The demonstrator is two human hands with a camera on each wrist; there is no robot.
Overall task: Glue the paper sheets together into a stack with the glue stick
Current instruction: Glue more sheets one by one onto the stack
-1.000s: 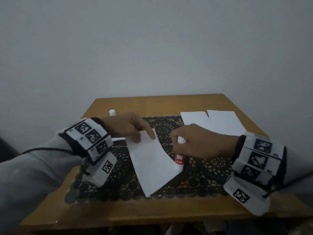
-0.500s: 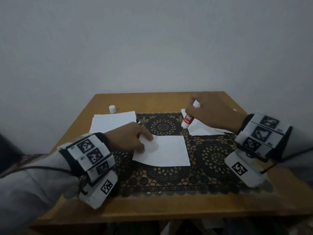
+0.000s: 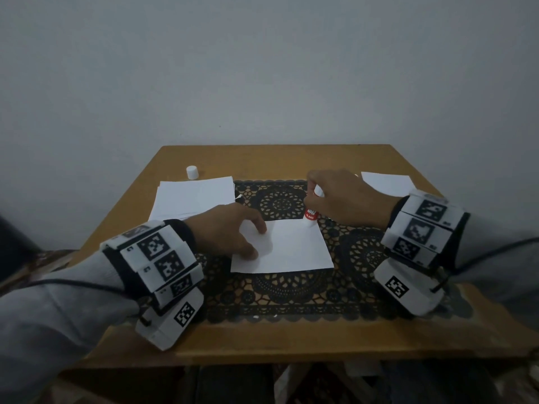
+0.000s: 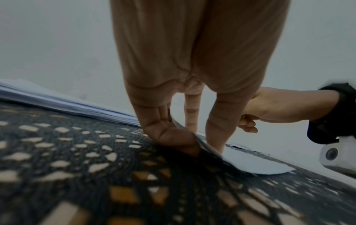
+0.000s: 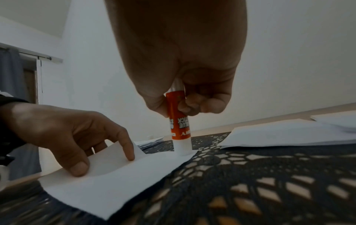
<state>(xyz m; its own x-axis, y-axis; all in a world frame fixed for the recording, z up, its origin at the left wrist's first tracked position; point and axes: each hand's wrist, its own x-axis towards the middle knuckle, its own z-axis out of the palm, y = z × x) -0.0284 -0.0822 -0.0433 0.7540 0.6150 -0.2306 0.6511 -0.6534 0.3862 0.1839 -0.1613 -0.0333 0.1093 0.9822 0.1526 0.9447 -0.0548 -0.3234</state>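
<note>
A single white sheet (image 3: 291, 246) lies flat on the lace mat (image 3: 291, 293) in the middle of the table. My left hand (image 3: 258, 240) presses on the sheet's left part with straight fingers; the edge there curls up a little (image 5: 115, 182). My right hand (image 3: 344, 196) grips the red and white glue stick (image 3: 310, 214) upright, cap off. In the right wrist view the glue stick (image 5: 179, 124) has its white tip down on the sheet's far right corner. A stack of white sheets (image 3: 195, 196) sits at the far left.
The small white cap (image 3: 192, 172) stands on the wooden table (image 3: 277, 158) behind the left stack. More loose sheets (image 3: 388, 183) lie at the far right. A wall runs right behind the table.
The right hand has brought the glue stick from above the right-hand sheets down onto the sheet's far right corner. The left hand stays pressing on the sheet, which was squared up a second ago.
</note>
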